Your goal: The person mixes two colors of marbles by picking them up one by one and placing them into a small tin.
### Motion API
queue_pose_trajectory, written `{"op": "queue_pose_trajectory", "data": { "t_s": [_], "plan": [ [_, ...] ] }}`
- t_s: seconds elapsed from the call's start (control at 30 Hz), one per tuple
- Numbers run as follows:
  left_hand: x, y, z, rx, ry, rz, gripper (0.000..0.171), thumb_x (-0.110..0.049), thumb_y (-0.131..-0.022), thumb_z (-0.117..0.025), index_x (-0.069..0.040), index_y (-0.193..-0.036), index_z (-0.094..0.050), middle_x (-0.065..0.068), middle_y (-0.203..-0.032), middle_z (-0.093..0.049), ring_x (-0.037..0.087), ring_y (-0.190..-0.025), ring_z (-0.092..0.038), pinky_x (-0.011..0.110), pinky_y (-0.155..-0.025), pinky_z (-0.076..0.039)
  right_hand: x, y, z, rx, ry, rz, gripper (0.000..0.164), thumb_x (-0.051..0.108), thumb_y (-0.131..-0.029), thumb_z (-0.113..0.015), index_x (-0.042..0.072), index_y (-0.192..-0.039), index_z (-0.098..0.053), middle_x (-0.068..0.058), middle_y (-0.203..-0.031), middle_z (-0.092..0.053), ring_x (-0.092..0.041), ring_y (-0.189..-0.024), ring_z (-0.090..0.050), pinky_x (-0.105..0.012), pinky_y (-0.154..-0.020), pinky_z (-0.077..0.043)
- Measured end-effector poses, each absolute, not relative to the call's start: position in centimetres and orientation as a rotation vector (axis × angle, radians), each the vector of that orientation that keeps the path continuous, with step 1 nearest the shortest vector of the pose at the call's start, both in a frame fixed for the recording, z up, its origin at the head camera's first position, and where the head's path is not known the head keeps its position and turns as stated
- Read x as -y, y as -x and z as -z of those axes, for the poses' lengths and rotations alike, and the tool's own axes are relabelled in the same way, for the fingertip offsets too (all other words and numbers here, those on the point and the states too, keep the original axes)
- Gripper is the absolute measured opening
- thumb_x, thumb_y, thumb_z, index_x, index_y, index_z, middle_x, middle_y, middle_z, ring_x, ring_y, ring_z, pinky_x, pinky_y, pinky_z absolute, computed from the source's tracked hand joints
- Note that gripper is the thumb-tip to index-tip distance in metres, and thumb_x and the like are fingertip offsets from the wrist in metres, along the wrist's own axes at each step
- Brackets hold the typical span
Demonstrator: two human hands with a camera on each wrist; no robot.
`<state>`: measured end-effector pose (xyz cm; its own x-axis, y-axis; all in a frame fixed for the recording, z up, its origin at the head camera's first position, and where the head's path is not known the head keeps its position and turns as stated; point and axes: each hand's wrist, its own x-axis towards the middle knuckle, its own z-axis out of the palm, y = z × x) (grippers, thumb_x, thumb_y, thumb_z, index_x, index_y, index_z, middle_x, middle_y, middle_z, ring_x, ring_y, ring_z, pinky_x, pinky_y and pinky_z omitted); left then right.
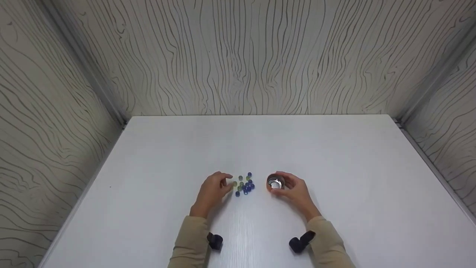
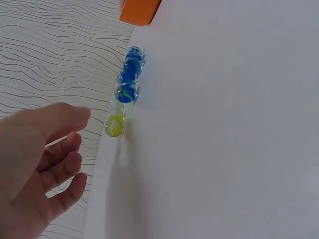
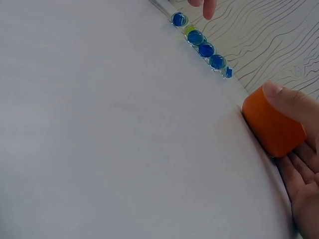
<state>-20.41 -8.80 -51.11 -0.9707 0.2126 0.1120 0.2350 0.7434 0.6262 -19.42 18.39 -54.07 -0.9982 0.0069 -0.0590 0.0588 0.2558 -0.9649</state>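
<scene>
Several glass marbles, blue ones [image 1: 249,188] and yellow-green ones [image 1: 240,188], lie in a loose cluster on the white table [image 1: 178,149]. My left hand [image 1: 212,190] is at the left side of the cluster, fingers loosely bent and nothing between them. Its thumb tip comes close to a yellow-green marble [image 2: 114,127]. To the right of the marbles, my right hand [image 1: 298,191] grips a small cup [image 3: 273,122], orange outside and shiny silver inside. Thumb and fingers wrap its sides, and its mouth faces up. The cup stands upright, close over the tabletop.
Pale panels with dark wavy lines [image 1: 238,56] rise behind the table and along both sides. Each sleeve carries a black wrist camera, one on the left [image 1: 215,241] and one on the right [image 1: 300,242].
</scene>
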Motion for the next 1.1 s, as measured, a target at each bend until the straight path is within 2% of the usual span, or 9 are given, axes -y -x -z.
{"op": "queue_pose_trajectory", "data": {
  "t_s": [0.7, 1.1],
  "plan": [
    [9.1, 20.5, 52.0, 2.957, 0.365, 0.995, 0.023, -0.012, -0.082, -0.071, -0.004, -0.103, -0.072, 0.004, -0.08, -0.062, 0.009, -0.072, -0.049, 0.022, -0.065, -0.043, -18.3, 19.3, 54.2, -2.427, -0.083, 1.914, 0.062, 0.013, -0.071, -0.083, 0.004, -0.128, -0.059, -0.016, -0.135, -0.059, -0.03, -0.132, -0.053, -0.039, -0.111, -0.039],
    [8.8, 20.6, 52.1, 2.979, 0.309, 0.966, 0.019, -0.014, -0.082, -0.07, -0.007, -0.099, -0.072, 0.003, -0.084, -0.064, 0.011, -0.077, -0.054, 0.026, -0.07, -0.047, -18.4, 19.3, 54.1, -2.403, -0.07, 1.946, 0.062, 0.01, -0.072, -0.083, 0.003, -0.128, -0.058, -0.017, -0.135, -0.058, -0.03, -0.132, -0.052, -0.04, -0.112, -0.039]
  ]
}}
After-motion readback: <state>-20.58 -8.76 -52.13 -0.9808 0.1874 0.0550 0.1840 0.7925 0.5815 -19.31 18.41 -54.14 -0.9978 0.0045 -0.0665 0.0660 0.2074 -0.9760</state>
